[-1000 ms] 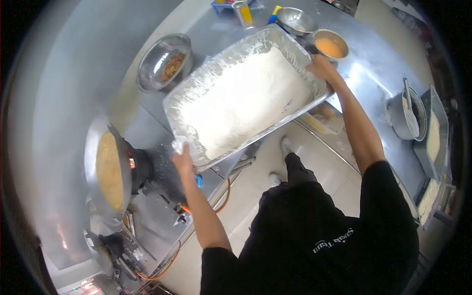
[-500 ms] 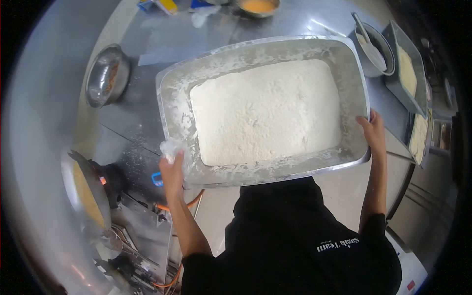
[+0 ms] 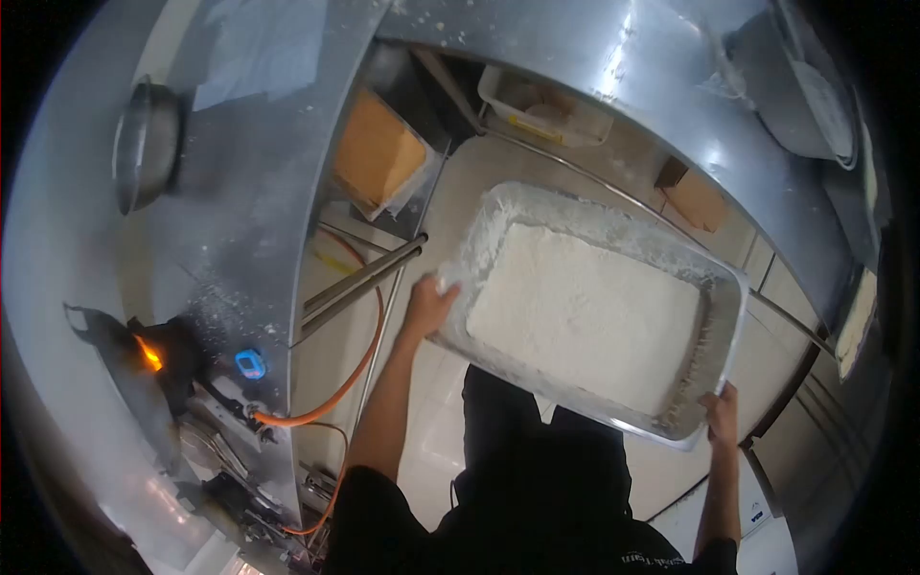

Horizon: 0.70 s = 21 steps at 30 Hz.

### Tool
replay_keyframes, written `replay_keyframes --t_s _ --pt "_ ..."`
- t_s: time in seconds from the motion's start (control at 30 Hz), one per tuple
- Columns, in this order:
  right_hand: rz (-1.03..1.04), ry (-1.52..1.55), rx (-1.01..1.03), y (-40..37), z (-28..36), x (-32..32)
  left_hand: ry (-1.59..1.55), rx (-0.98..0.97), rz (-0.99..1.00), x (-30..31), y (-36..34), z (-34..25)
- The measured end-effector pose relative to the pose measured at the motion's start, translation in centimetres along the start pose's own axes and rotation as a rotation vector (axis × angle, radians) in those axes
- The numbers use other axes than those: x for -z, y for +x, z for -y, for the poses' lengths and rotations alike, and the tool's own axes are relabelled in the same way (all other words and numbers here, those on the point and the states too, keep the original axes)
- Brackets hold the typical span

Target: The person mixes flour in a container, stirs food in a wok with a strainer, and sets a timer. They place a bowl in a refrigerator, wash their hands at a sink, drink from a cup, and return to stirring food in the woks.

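Note:
A large rectangular metal pan [image 3: 738, 316] hangs in the air in front of my body, above the floor and away from the steel table. A flat, pale, powdery slab [image 3: 585, 321] fills most of its bottom, and white powder coats the pan's walls. My left hand [image 3: 431, 305] grips the pan's left end, with a bit of clear plastic at the fingers. At the lower right corner, my right hand [image 3: 721, 414] is closed on the rim. The pan tilts down toward the right in view.
Steel table [image 3: 249, 182] runs along the left and top. On it are a metal bowl [image 3: 149, 146], a blue device [image 3: 250, 364] and a burner with flame [image 3: 149, 353]. An orange hose [image 3: 359, 369] hangs beside table legs. Low down sit an orange-brown block [image 3: 379, 149] and a white bin [image 3: 546, 110].
The pan has left its place over the table and come down over the floor, turned clockwise, with both hands still on it. The view has shifted, showing the space under the table.

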State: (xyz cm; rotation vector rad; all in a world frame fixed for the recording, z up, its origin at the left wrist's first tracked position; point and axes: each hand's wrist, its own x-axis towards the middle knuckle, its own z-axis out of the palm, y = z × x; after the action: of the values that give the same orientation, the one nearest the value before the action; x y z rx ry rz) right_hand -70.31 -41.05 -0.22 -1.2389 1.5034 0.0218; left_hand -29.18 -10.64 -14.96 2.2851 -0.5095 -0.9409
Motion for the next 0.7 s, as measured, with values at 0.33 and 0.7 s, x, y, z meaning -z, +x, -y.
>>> replay_keyframes --t_s 0.33,0.7 --pt "0.221 0.108 0.078 17.5 -2.6 -28.6 0.594 0.5 -0.478 7.2 16.8 18.7" --pt "0.334 -0.064 0.468 28.6 8.6 -63.1 -0.056 0.298 -0.438 -3.2 0.5 11.6"
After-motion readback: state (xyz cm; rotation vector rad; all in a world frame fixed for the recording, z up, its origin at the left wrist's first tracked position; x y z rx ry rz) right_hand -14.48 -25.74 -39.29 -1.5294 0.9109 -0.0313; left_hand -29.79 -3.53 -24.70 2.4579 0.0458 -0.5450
